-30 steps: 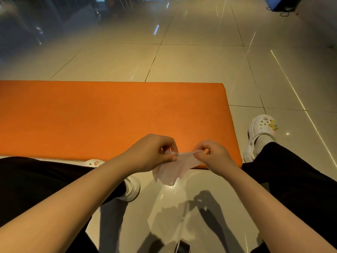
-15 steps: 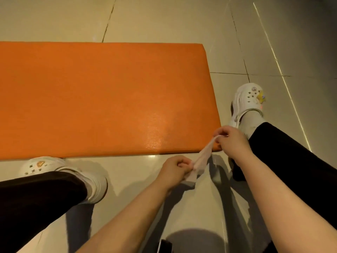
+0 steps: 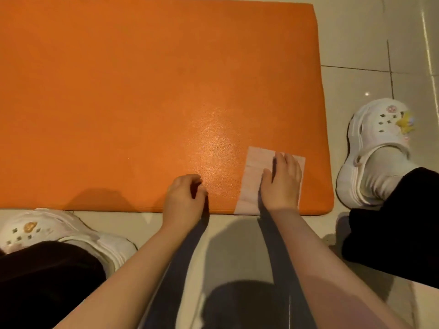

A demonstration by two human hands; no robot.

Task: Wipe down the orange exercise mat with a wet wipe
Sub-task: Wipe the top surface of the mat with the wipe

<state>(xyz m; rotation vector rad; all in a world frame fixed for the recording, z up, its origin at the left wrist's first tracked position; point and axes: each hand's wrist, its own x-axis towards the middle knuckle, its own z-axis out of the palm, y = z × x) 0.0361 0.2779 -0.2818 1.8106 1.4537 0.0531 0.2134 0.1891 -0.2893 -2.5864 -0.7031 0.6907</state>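
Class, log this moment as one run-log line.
right hand pressing wet wipe flat | orange mat near corner | left hand resting on mat

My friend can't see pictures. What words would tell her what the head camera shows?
A right hand presses a wet wipe flat on the near right corner of an orange mat. The left hand rests beside it, fingers curled. White clogs stand on the tiled floor.
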